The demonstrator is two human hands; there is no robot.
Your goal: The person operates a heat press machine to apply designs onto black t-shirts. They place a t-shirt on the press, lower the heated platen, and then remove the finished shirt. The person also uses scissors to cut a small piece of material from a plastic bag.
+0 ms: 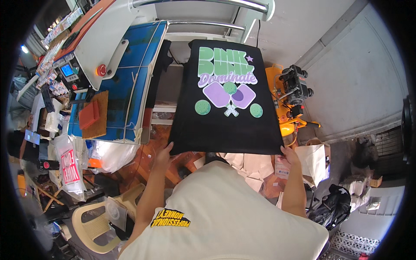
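Note:
A black T-shirt (225,134) lies stretched flat in front of me over what looks like a press bed. Green block lettering, purple script, two crossed purple paddles and several green balls are printed on it. My left hand (162,155) is closed on the near left corner of the cloth, thumb on top. At the near right corner, my right hand (291,155) pinches the fabric the same way. The cloth looks taut between both hands. The bed's surface is hidden beneath it.
On the left stands a heat press with a blue platen (130,47), a control box (69,71) and a red stop button (101,70). An orange air compressor (288,99) is close on the right. Brown paper sheets (255,167) lie on the floor; a plastic chair (95,221) stands lower left.

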